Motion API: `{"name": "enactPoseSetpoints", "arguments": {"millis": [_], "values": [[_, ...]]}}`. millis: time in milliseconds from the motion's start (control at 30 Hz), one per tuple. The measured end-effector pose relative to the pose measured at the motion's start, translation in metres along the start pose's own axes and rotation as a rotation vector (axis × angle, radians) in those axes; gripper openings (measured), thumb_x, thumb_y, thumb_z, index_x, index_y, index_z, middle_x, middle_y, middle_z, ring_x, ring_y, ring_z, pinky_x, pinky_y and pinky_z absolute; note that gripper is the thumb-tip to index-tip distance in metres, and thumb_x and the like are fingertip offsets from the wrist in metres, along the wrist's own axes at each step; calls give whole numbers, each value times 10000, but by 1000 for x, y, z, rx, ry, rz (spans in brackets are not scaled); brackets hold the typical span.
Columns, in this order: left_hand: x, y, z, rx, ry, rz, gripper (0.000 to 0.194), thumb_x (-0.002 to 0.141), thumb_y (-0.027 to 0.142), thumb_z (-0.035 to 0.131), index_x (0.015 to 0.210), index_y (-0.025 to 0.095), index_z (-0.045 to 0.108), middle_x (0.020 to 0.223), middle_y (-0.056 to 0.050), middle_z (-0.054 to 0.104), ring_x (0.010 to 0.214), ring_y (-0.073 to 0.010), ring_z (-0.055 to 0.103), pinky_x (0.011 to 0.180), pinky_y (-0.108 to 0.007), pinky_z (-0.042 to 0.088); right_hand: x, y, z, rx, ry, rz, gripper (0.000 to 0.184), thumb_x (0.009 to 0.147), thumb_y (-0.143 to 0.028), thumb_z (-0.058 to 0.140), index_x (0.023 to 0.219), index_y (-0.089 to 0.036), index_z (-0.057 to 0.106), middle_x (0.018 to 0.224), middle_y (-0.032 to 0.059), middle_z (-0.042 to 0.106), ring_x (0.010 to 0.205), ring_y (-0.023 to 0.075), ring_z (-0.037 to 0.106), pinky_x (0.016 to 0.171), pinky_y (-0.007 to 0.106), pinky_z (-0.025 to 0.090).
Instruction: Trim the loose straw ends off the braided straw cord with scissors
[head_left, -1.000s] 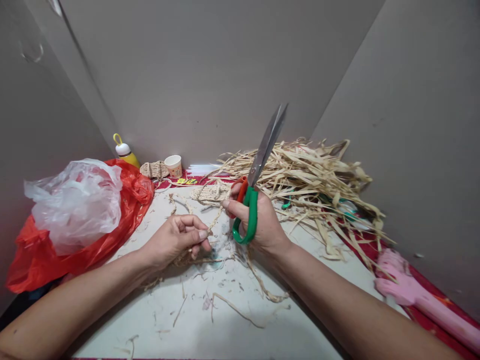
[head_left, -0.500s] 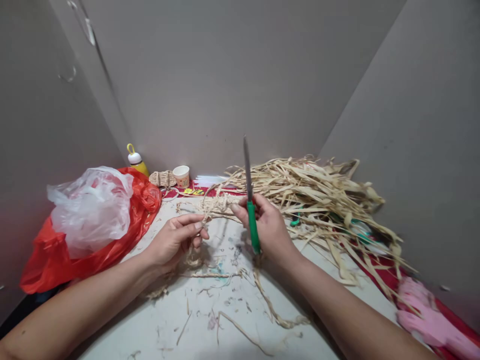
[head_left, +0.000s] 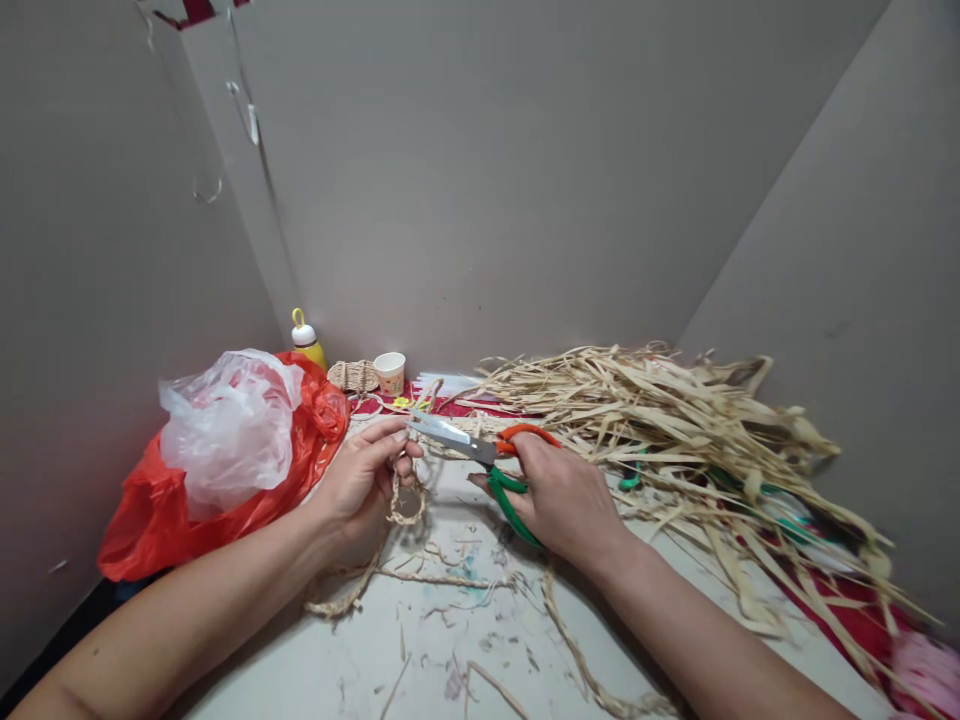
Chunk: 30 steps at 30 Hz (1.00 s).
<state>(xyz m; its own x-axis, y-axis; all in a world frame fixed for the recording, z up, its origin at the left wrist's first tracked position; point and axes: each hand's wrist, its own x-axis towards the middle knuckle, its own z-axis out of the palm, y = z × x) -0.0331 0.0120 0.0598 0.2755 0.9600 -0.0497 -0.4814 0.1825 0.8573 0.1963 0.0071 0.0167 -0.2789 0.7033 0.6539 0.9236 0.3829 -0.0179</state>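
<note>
My left hand (head_left: 375, 470) pinches a braided straw cord (head_left: 407, 519), which hangs in a small loop below the fingers. In my right hand (head_left: 566, 490) is a pair of scissors (head_left: 480, 450) with one orange and one green handle. The blades point left, and their tips are close to my left fingertips, by the straw there. Whether the blades touch the straw, I cannot tell. More braided cord (head_left: 345, 600) lies on the table under my left wrist, and another length (head_left: 577, 650) runs below my right wrist.
Loose dry straw (head_left: 637, 400) is heaped at the back right. Red and clear plastic bags (head_left: 225, 430) lie at the left. Behind them stand a yellow bottle (head_left: 307, 340), a woven straw piece (head_left: 354, 376) and a paper cup (head_left: 389, 374). Scraps litter the white table (head_left: 442, 680).
The scissors have swung from upright to pointing left, their tips now at my left fingertips. My right hand has turned with them. The whole view has shifted, so things appear farther right.
</note>
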Motion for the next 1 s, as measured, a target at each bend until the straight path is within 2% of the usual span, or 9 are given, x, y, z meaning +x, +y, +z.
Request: {"name": "enactPoseSetpoints", "arguments": {"millis": [300,500,1000], "values": [[-1,3,5,-14,32,2,194,730,119,671,918,134,626,672,-18,634,503,-53,516,490,-155,429,-1,5,2,-96,-42,10,256,809,-427,524,876,-180,532,780,49,640,701,199,594,616,287,329],[-1,3,5,12,42,-9,222,729,124,674,944,128,620,672,-24,640,495,-55,517,487,-162,434,1,3,-1,-94,25,-22,300,842,-467,467,799,-181,547,683,43,621,660,187,581,594,282,305],[-2,5,10,61,120,23,171,718,118,664,874,128,593,639,-27,637,461,-67,495,456,-179,430,-1,0,-2,-90,164,-46,416,810,-559,481,625,-197,568,478,-1,555,454,131,512,496,254,237]]}}
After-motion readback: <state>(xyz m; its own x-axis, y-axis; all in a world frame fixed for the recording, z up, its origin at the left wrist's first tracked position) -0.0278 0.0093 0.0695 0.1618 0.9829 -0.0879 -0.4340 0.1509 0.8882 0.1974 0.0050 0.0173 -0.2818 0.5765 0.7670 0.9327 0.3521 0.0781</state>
